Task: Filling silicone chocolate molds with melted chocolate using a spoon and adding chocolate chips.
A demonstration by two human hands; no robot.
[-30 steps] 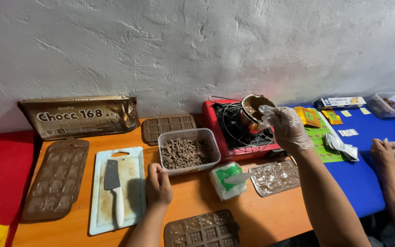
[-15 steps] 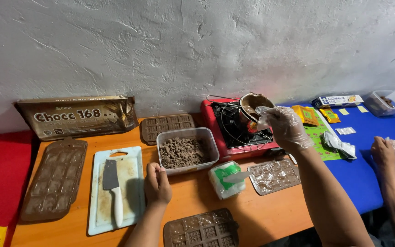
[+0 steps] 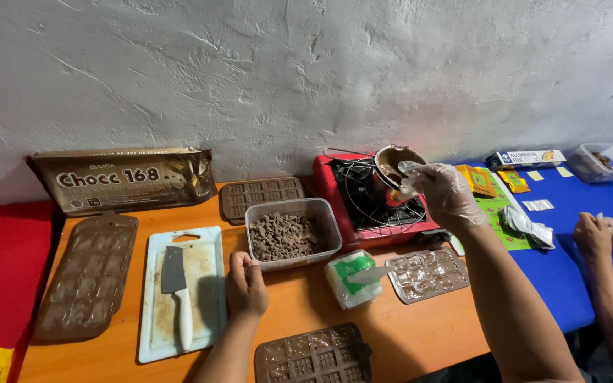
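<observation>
My right hand (image 3: 443,191), in a clear plastic glove, is raised over the red portable stove (image 3: 372,202) and holds the small metal pot (image 3: 394,162) of melted chocolate, tilted. My left hand (image 3: 245,285) rests in a loose fist on the orange table, just in front of the clear tub of chopped chocolate (image 3: 291,232) and beside the white cutting board (image 3: 183,292) with a cleaver (image 3: 177,285) on it. A filled clear mould tray (image 3: 427,272) lies below the stove.
Brown chocolate moulds lie at the left (image 3: 88,275), the back (image 3: 260,196) and the front edge (image 3: 313,356). A large brown chocolate package (image 3: 122,177) leans on the wall. A white-and-green wrapped packet (image 3: 349,278) sits mid-table. Another person's gloved hand (image 3: 593,237) rests on the blue table.
My right hand has kept the pot over the stove with only a slight shift. My left hand stays where it was.
</observation>
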